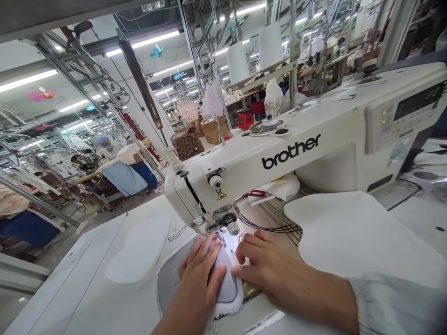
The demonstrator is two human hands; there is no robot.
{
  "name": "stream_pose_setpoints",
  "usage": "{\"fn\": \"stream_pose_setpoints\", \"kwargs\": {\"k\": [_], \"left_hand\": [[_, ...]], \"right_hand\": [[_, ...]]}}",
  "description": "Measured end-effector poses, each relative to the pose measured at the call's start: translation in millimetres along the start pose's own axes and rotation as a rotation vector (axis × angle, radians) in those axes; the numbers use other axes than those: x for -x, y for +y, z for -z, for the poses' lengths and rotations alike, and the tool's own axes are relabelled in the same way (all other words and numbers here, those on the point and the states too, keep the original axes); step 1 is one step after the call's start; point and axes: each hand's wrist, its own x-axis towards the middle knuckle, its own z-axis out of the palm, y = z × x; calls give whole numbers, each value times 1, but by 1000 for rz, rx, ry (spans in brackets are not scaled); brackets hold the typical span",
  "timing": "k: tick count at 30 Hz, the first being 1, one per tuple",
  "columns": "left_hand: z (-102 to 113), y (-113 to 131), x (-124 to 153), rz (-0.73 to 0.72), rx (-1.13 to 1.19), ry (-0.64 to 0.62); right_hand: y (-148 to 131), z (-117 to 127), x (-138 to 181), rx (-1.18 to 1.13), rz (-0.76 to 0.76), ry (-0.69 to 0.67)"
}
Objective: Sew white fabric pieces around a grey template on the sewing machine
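My left hand (200, 267) lies flat with its fingers spread, pressing on a rounded grey panel (228, 286). This panel rests over a white fabric piece (237, 300) with a frayed lower edge. The left fingertips reach close to the presser foot (219, 236) of a white sewing machine (240, 163). To the right, my right hand (263, 260) is curled, thumb and forefinger drawn together at the fabric's right edge. What lies between those fingertips is hidden. A larger grey sheet (171, 274) shows under and left of my left hand.
A white rounded cutout (139, 249) lies on the table at left. A larger white piece (335, 232) covers the right side. Behind the needle are dark threads (275, 221) and a red-handled tool (256, 193). Thread cones (238, 63) stand above the machine.
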Motion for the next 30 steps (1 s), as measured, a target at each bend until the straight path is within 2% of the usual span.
{"fn": "stream_pose_setpoints", "kwargs": {"k": [4,12,18,24,27,30], "left_hand": [[9,1,3,-4,-14,14],[-3,5,0,52,-20,112],[-3,2,-12,129,24,118],[-5,-3,-18,136,79,152],[-1,-3,-15,87,116,159],[8,-2,-11,-70,286,136]], "right_hand": [[-1,3,1,-35,19,-18],[0,-3,-1,5,-45,-28],[1,-2,-7,31,-145,-108],[3,-9,-7,55,-184,-86],[2,-8,-6,73,-137,-79],[1,-5,-5,86,-54,-70]]}}
